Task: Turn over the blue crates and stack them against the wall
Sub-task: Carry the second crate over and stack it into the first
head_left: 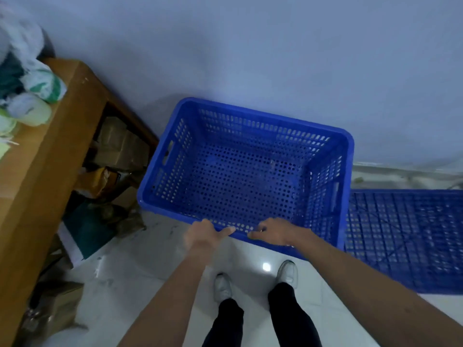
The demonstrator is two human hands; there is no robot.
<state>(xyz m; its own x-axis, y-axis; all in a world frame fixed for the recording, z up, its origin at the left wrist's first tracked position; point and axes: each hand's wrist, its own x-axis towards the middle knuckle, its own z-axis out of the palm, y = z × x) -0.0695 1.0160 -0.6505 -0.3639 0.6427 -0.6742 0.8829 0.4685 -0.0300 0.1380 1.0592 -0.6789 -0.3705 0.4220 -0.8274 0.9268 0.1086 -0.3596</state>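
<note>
Hands (240,234) on crate (250,169) near rim

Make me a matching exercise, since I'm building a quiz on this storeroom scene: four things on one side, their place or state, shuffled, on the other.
Things:
1. open crate
2. flipped crate
3. table
4. hands: left, right

Places or states:
A. along the left, bags on top
B. on the near rim of the open crate
C. mouth up, against the wall
D. bottom up on the floor, at right

Pairs: 1-C, 2-D, 3-A, 4-B
</note>
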